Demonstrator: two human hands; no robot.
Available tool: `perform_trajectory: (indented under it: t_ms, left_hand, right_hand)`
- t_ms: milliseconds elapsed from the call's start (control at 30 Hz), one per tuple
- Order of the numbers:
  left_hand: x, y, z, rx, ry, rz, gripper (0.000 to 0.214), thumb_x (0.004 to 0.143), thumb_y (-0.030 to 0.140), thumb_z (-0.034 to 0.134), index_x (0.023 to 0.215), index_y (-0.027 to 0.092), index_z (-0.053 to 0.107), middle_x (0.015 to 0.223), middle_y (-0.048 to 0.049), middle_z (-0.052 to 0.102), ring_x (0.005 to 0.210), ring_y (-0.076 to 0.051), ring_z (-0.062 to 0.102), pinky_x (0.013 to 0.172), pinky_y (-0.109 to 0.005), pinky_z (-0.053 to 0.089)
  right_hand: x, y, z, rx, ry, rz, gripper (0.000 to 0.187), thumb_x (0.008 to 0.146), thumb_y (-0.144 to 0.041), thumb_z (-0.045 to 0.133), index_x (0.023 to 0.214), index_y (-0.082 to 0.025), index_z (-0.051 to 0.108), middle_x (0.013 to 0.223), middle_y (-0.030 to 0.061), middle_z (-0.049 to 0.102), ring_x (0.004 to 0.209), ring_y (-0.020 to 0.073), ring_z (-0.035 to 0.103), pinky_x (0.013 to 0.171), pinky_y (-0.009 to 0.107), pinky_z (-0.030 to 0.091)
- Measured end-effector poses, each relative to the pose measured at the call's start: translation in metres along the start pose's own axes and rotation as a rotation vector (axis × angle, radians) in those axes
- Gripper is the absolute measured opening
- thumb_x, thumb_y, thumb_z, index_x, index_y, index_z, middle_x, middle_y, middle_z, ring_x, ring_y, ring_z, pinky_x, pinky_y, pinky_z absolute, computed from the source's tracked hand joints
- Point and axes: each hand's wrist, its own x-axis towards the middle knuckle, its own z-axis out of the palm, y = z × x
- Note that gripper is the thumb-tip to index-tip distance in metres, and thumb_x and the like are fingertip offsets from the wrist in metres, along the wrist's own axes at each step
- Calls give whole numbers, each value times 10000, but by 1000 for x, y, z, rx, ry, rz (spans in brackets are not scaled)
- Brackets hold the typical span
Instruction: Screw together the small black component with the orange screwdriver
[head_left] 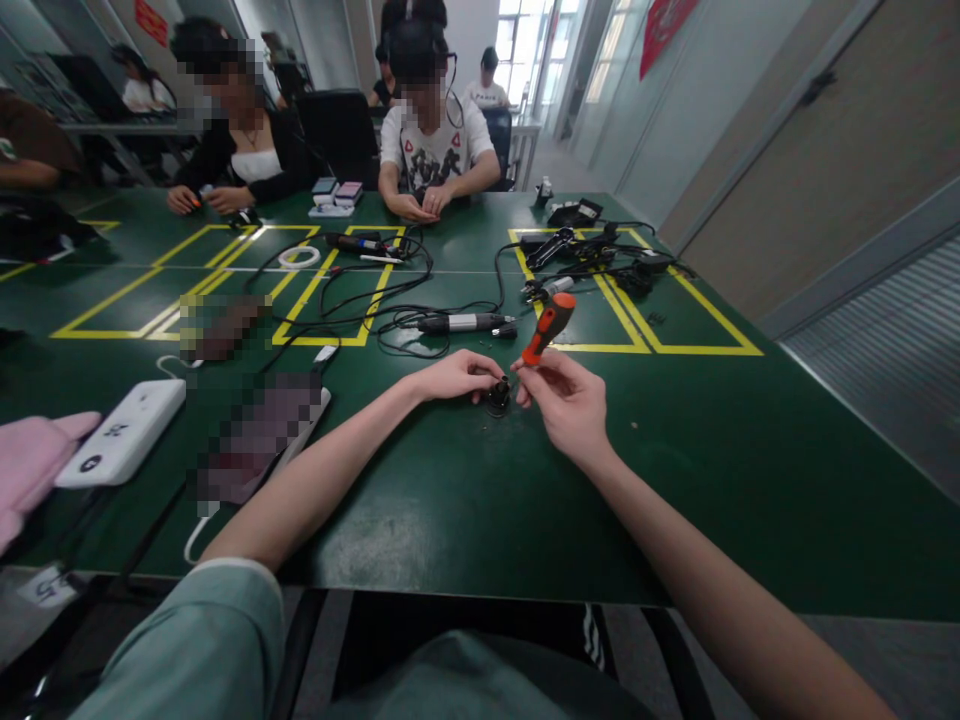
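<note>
On the green table, my left hand [460,377] is closed, its thumb and fingertips at a small round black part [498,397] that stands on the tabletop. My right hand [566,400] pinches a screwdriver [551,325] low down, near its shaft. The orange and dark grey handle tilts up and to the right above my fingers. Most of the shaft is hidden by the fingertips, beside the black part. I cannot tell whether the tip touches it.
An electric screwdriver [465,323] with a black cable lies just beyond my hands. Tangled black cables and tools [592,250] sit farther right. A white power bank [124,435] and a blurred phone [259,440] are at left. Co-workers sit across the table [712,480].
</note>
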Motion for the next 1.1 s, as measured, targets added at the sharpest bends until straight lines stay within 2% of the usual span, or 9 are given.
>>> perform_trajectory:
  t_ms: [133,300,500,600,700,800,867,1000,1100]
  left_hand:
    - [-2,0,1,-103,-47,-14,152,849,232,699,926,101,691,789,-31,713,564,-96,658,588,-219,517]
    - [-3,5,-1,-47,-56,-57,133,889,223,669,944,103,687,798,-48,743,568,-98,702,539,-166,442]
    - [-2,6,1,-39,-62,-75,112,880,198,663,939,106,682,802,-44,748,564,-98,707,555,-169,459]
    - [-1,6,2,-24,-68,-70,100,884,182,642,934,107,684,782,-40,745,564,-102,710,559,-169,456]
    - [-1,5,2,-20,-73,-71,107,888,186,639,943,107,686,778,-38,748,562,-101,707,561,-169,455]
    - [-1,3,1,-9,-78,-65,125,896,201,637,950,103,690,792,-50,756,567,-102,709,540,-161,438]
    - [-1,2,0,-4,-83,-55,133,904,207,626,948,100,693,806,-58,759,575,-99,713,526,-153,426]
    - [-2,4,1,-3,-80,-53,130,903,203,609,929,104,691,812,-55,755,576,-93,710,528,-156,434]
    - [-3,7,3,0,-62,-72,122,895,199,610,940,116,686,805,-36,751,565,-89,701,541,-166,441]
  right_hand:
    - [-2,1,-2,16,-73,1,258,917,-455,722,983,-206,700,706,-19,692,520,115,636,504,273,584]
    - [-5,4,-1,53,-63,-12,341,905,-448,742,1135,-250,586,832,-23,723,566,105,666,545,250,598]
    - [-5,2,2,18,30,-35,226,878,-379,769,969,-240,617,684,-60,667,506,109,641,506,244,578]
    - [-4,-1,1,-14,37,-47,192,896,-359,742,1026,-223,706,724,-41,662,533,114,653,536,271,606]
    - [-4,-1,1,-51,29,-27,236,888,-374,750,1062,-215,747,778,-20,679,567,122,666,569,296,632]
    - [-3,0,-1,-52,49,-26,330,839,-375,808,1116,-222,717,801,-12,726,600,142,695,601,314,653]
    - [-3,1,-1,-34,42,-40,358,857,-384,793,1156,-233,668,813,-8,746,594,144,697,611,319,656]
    - [-3,-1,-2,-19,-15,-55,278,931,-397,706,1143,-245,608,833,-3,734,549,123,656,581,299,627]
    - [-4,-2,-1,-23,-17,-58,266,906,-372,739,1105,-247,614,814,-26,692,541,106,632,561,274,596]
